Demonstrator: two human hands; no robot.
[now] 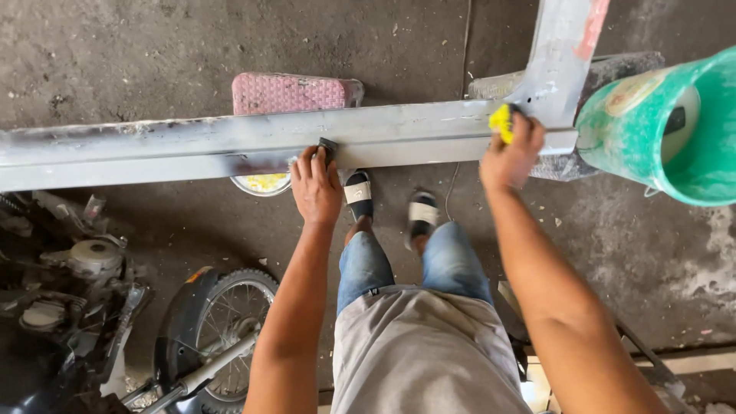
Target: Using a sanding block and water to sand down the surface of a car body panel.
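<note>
Floor: In the head view we look down on a rough, stained concrete floor (153, 54), grey and dusty, with paler patches at the right.
Workpiece: A long grey metal beam (192, 146) runs across the view at waist height, and a second beam (563, 54) joins it at the right, going away from us, with a reddish streak along its far edge.
Left hand: Our left hand (316, 188) is closed narrowly on a small dark block (327, 147), pressed against the near face of the long beam.
Right hand: Our right hand (512, 153) is wrapped around a yellow pad (501, 121), held right at the joint of the two beams.
Doing it well: We judge that flat, even pressure with both pieces, worked along the metal and not across it, would serve best, with our feet kept back from the beam.
Containers: A green plastic bucket (667, 130) sits at the right edge, tilted toward us, with a round printed label on its side. A small round tin (263, 184) with yellow contents shows just below the beam.
Nearby: A pink stool (295, 92) stands beyond the beam, and a motorcycle wheel (230, 322) lies at lower left.
</note>
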